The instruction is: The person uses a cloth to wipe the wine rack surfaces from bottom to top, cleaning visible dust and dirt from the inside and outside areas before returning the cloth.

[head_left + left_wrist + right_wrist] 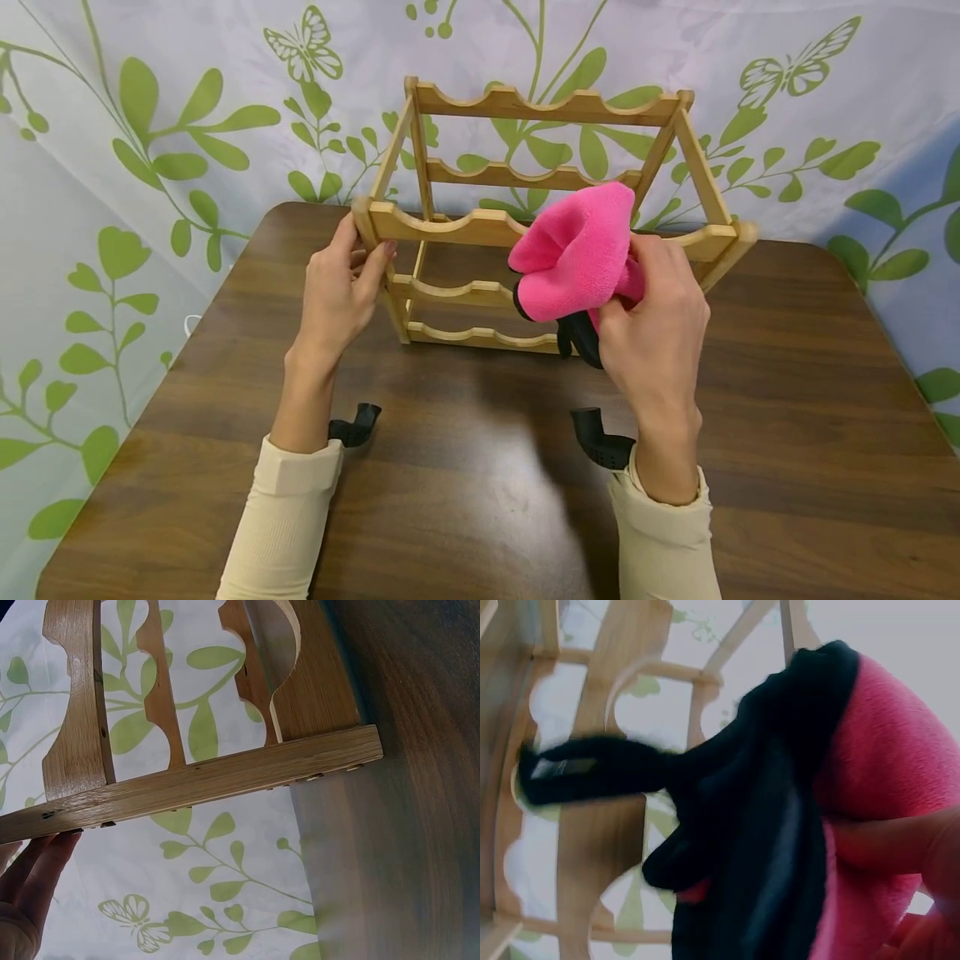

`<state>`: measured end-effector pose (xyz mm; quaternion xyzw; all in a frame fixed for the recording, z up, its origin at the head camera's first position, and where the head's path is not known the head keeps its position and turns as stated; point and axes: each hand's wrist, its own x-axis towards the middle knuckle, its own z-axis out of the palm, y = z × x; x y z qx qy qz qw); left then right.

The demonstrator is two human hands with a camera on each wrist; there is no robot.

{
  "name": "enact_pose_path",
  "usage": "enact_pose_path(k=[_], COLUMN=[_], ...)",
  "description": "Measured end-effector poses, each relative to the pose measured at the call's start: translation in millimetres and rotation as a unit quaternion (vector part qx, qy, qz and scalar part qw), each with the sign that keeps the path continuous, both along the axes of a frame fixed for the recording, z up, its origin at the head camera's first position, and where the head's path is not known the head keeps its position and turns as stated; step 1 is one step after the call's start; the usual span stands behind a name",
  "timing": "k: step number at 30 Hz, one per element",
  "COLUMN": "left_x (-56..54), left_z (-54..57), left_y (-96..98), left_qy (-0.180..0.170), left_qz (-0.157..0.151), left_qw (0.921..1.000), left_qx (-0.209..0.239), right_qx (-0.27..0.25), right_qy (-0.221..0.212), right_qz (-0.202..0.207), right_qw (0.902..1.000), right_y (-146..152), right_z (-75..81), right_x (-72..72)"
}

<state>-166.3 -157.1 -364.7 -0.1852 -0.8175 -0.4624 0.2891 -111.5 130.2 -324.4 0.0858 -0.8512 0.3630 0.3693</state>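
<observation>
Left hand (337, 287) steadies the wooden rack (480, 225) at its corner post, fingers curled round it, while right hand (652, 325) pinches a pink cloth (577, 250) against its front rail.

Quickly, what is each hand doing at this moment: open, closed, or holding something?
Left hand: grips the front left post of the wooden rack.
Right hand: holds the pink cloth bunched against the rack.

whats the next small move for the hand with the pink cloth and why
Probably draw the pink cloth sideways along the top front rail of the wooden rack. The right hand grips the cloth bunched up against that rail near its right end, and the left hand holds the rack's left front corner, which should keep it from sliding on the table during a wipe.
</observation>
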Motion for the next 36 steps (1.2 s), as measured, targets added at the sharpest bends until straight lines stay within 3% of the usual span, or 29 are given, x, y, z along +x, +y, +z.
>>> enact_pose_path(k=[17, 36], left_x=[0.6, -0.6], left_z=[0.3, -0.2], left_y=[-0.6, -1.4], left_qy=[-0.004, 0.0], left_qz=[0.002, -0.002], left_qw=[1.0, 1.0], left_qx=[0.001, 0.0], right_qx=[0.012, 0.029], right_qy=[-0.023, -0.026], right_qz=[-0.075, -0.181], right_qw=[0.9968, 0.9827], right_y=[31, 52], right_z=[9.8, 16.4], right_x=[8.5, 19.5])
